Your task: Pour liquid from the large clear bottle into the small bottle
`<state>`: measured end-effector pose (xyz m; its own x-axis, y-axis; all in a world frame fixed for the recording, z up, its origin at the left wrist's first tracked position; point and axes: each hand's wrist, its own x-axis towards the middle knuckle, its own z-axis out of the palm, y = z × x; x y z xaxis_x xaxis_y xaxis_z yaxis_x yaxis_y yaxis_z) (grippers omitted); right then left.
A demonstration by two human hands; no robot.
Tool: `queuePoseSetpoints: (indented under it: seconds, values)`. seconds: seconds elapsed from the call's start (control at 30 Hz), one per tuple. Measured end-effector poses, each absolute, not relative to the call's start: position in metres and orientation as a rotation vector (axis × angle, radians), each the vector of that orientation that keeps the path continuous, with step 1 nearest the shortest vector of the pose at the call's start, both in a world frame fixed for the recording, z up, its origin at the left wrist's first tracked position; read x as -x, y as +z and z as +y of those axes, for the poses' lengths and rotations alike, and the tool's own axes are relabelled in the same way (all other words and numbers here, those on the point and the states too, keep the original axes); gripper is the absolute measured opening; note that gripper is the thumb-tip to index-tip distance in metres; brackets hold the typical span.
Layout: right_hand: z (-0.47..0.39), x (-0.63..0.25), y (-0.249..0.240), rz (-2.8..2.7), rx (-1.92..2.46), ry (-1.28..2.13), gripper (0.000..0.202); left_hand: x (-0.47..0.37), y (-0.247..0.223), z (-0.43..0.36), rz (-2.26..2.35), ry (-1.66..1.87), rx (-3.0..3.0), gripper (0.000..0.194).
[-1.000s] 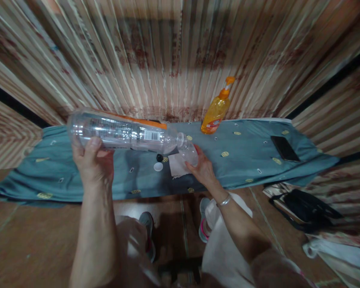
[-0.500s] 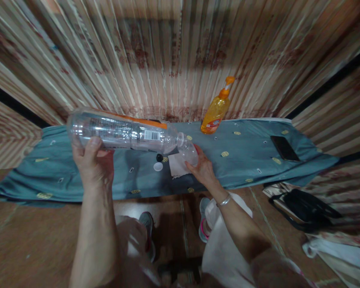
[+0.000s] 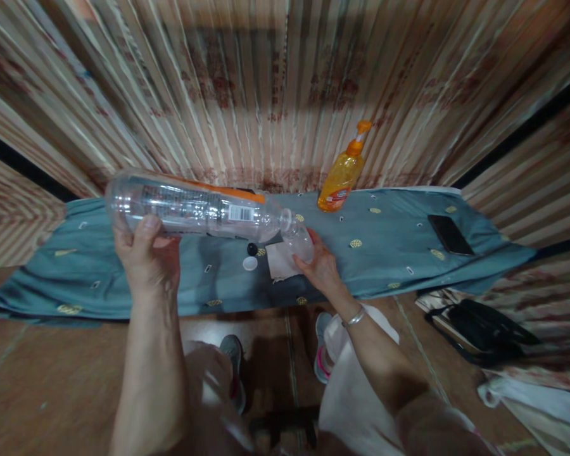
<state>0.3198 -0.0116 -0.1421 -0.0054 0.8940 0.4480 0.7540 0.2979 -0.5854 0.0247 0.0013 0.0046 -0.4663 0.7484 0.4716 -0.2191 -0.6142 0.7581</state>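
Your left hand (image 3: 147,256) is closed round the base of the big bottle (image 3: 194,212), held nearly level over the bench (image 3: 399,247); your right hand (image 3: 320,266) cups the small bottle (image 3: 301,244) at its mouth. Keep the mouths aligned and tip slowly.

— We see open cloth (image 3: 384,253) right of centre, between the soap dispenser (image 3: 342,177) and the phone (image 3: 449,234).

— Centre is crowded: two small caps (image 3: 250,258) and a white tissue (image 3: 282,261), perhaps touching the small bottle (image 3: 301,244), under the tilted big bottle (image 3: 194,212).
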Motion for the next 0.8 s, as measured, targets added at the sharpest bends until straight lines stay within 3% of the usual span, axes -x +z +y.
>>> queuePoseSetpoints:
  seconds: [0.8]
  values:
    - [-0.0121, -0.3197, -0.1414, -1.785, 1.499, 0.229, 0.076, -0.0269, 0.0081, 0.0010, 0.810, 2.107, -1.124, 0.080]
